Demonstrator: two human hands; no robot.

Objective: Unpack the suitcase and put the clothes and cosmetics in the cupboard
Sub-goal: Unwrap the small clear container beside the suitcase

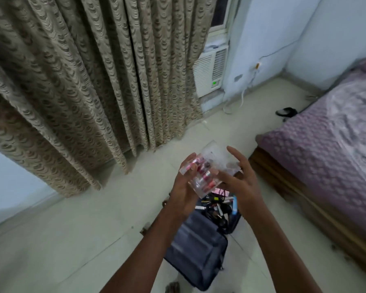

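I hold a clear plastic box (207, 166) with several red and pink lipsticks inside, raised above the floor. My left hand (185, 187) grips its left side with fingers curled round the edge. My right hand (239, 178) supports the right side with fingers spread along the box. Below them the dark grey suitcase (197, 250) lies open on the floor, and its far half holds a heap of small cosmetics (218, 208). No cupboard is in view.
A beige patterned curtain (82, 81) hangs across the left and back. A bed with a purple quilt (325, 149) and wooden frame runs along the right. A window air conditioner (209, 72) and a dark slipper (285, 112) lie beyond. Pale tiled floor (72, 240) surrounds the suitcase.
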